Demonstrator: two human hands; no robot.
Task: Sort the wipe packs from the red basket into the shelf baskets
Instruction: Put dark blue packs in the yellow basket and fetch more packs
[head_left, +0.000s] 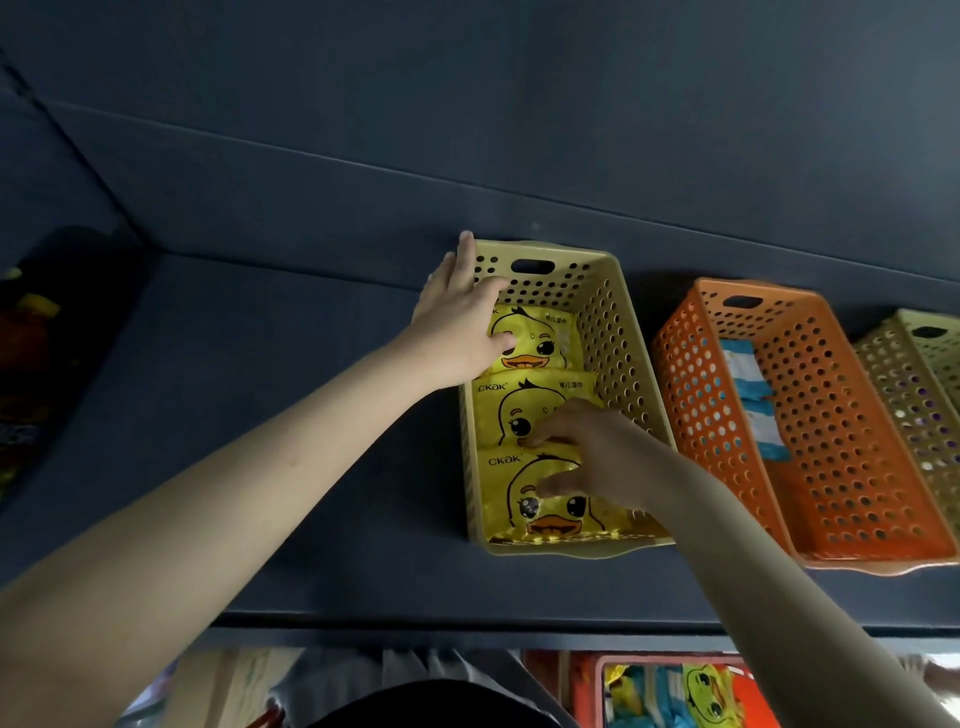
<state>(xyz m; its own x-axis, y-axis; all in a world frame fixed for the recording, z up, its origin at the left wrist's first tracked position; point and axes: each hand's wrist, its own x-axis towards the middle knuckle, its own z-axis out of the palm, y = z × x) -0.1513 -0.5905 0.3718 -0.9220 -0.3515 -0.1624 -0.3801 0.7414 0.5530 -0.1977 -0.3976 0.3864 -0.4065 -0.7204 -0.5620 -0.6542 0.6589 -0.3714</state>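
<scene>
Both hands are in the yellow shelf basket (613, 332), which sits on the dark shelf (311, 415) and holds three yellow duck wipe packs in a row. The left hand (462, 322) lies open, palm down, on the far duck pack (540, 343) at 12 o'clock, its fingers reaching the far rim. The right hand (587, 447) is spread open, fingertips pressing the middle duck pack (519, 410) and the near duck pack (550, 499); it grips nothing. At 3 o'clock stands the orange basket (841, 441) with blue wipe packs (750, 395). The red basket (587, 691), at 6 o'clock below the shelf, still holds mixed packs. The overlapping packs look slippery; uneven pressing could ride one over its neighbour, or shove the basket sideways.
</scene>
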